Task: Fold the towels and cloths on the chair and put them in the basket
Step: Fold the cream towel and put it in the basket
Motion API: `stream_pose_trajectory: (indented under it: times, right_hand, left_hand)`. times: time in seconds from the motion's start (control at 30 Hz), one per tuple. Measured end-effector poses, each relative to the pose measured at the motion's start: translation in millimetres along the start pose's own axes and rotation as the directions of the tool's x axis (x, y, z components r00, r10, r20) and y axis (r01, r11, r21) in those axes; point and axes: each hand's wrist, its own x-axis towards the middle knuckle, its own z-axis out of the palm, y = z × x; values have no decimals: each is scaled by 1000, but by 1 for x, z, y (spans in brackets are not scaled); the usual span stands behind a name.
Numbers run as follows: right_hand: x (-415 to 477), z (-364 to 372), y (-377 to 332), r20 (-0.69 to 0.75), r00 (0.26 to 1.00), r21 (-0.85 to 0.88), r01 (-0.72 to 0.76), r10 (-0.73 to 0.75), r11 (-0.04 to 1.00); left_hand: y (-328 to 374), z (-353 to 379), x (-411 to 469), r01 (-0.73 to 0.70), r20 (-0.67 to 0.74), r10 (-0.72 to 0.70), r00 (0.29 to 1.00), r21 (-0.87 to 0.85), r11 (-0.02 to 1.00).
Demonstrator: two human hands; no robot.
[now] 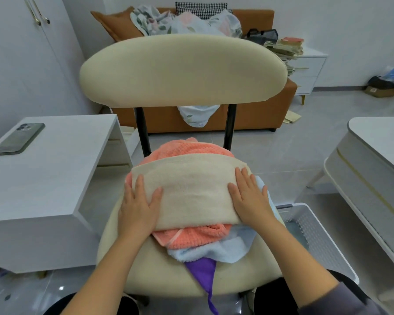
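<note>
Seemingly flat, both grips (138,206) (250,197) on towel (191,192).

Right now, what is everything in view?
chair: 1, cream, centre
beige towel: 1, cream, folded, atop the pile on the chair
orange towel: 1, coral, under the beige towel
blue towel: 1, pale blue, under the orange
purple cloth: 1, purple, lowest, hanging off the seat front
basket: 1, white, floor right of chair
desk: 1, white, left
phone: 1, dark, on the desk
sofa: 1, brown, behind chair
left hand: 1, flat on beige towel's left end
right hand: 1, flat on its right end
</note>
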Motion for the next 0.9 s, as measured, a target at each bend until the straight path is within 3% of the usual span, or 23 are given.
stream_pose_trajectory:
  times: [0.13,0.27,0.37,0.53,0.6,0.77,0.9]
  right_hand:
    - [-1,1,0,-120,991,13,65,-63,998]
    - [-5,-2,-7,-302,920,121,295,-248,948]
    - [-12,2,-17,-263,901,145,392,-347,909]
    - [-12,5,-19,-231,903,122,397,-363,910]
    - [-11,4,-20,-218,888,113,436,-406,893]
    - [-17,1,-31,-214,822,4,540,-527,841]
    - [-20,3,-39,-97,819,-86,559,-566,824]
  left_hand:
    - [-7,-19,3,80,-93,-98,991,-179,981]
    - [-14,-35,5,206,42,-204,978,-314,927]
    - [-16,-39,6,311,161,-267,950,-444,840]
    - [-23,-56,4,396,291,-283,914,-480,783]
    - [-23,-64,3,378,326,-225,918,-552,743]
    - [-4,-78,-7,241,287,3,958,-809,536]
    - [19,-81,-15,-101,82,260,962,-779,619]
